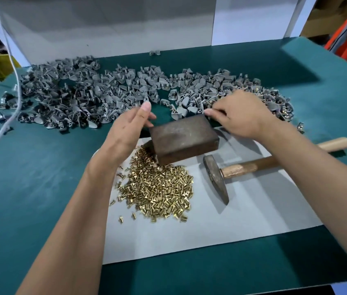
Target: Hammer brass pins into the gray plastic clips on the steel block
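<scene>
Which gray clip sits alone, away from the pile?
The gray clip at the table's far edge by the white panel; the rest lie heaped nearer the steel block.

Steel block [181,137] tilted over brass pins [157,188].
</scene>
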Tool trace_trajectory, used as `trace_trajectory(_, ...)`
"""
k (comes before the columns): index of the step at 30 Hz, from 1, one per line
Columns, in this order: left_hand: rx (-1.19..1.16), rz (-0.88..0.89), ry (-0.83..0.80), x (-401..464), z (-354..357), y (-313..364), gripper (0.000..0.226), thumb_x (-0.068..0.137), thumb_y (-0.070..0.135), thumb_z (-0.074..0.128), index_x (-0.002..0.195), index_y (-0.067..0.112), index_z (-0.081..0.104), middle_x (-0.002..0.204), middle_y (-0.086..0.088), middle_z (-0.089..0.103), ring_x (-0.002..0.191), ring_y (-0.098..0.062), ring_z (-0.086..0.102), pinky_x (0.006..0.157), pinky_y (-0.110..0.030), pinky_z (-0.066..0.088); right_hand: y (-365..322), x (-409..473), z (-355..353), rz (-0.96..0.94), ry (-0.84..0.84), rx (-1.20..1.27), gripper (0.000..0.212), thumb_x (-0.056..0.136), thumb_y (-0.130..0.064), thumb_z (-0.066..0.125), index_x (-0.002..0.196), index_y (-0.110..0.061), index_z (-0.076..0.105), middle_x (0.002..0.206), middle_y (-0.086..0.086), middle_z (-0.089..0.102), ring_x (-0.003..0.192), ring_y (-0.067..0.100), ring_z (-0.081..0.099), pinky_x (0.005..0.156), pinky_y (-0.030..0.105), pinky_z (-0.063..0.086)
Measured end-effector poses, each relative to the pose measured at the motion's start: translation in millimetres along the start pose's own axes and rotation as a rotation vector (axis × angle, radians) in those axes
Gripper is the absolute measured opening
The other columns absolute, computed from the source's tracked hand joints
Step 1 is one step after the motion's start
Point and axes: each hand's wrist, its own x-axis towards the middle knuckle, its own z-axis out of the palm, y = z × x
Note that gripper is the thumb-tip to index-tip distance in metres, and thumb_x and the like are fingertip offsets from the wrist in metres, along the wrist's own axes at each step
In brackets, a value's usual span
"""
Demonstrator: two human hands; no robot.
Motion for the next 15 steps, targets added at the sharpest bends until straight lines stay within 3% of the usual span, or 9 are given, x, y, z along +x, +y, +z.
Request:
trace_trajectory(3, 0.018, 0.002, 0.024, -3, 3, -6, 0.064, 0.100, 0.069, 0.023, 0.103, 0.029, 0.072, 0.099, 0.011, 0.068, 0.085, 0.015, 0.059, 0.082, -0.023, 0.042, -2, -8, 3, 0.031, -0.014, -0.048, 0.041, 0.104, -0.043, 0.047, 0.071, -0.019, 0.053, 0.075, 0.004, 0.065, 0.072, 0.028, 0.059, 0.071, 0.037, 0.052)
trace_trajectory(6, 0.028, 0.003, 0.042, 1, 5, -4, 0.067, 0.096, 0.072, 0.026, 0.100, 0.027, 0.076, 0.094, 0.011, 0.069, 0.081, 0.012, 0.060, 0.079, -0.025, 0.041, -3, -17, 3, 0.061, -0.025, -0.038, 0.028, 0.099, -0.038, 0.059, 0.076, -0.023, 0.051, 0.086, 0.007, 0.068, 0.079, 0.030, 0.061, 0.070, 0.036, 0.050)
trace_trajectory(11, -0.008, -0.017, 0.022, 4, 8, -3, 0.066, 0.099, 0.071, 0.028, 0.089, 0.027, 0.077, 0.080, 0.017, 0.072, 0.076, 0.009, 0.062, 0.083, -0.033, 0.045, -1, -23, 7, 0.094, -0.043, 0.060, 0.029, 0.096, -0.033, 0.066, 0.073, -0.025, 0.051, 0.077, 0.002, 0.064, 0.070, 0.024, 0.056, 0.067, 0.032, 0.044)
trace_trajectory(15, -0.011, -0.024, 0.040, 7, 11, -3, 0.065, 0.101, 0.068, 0.028, 0.084, 0.028, 0.077, 0.074, 0.025, 0.069, 0.071, 0.014, 0.058, 0.076, -0.030, 0.040, 8, -25, 4, 0.205, 0.074, 0.109, 0.029, 0.094, -0.043, 0.069, 0.072, -0.025, 0.060, 0.069, -0.004, 0.061, 0.067, 0.020, 0.056, 0.066, 0.031, 0.045)
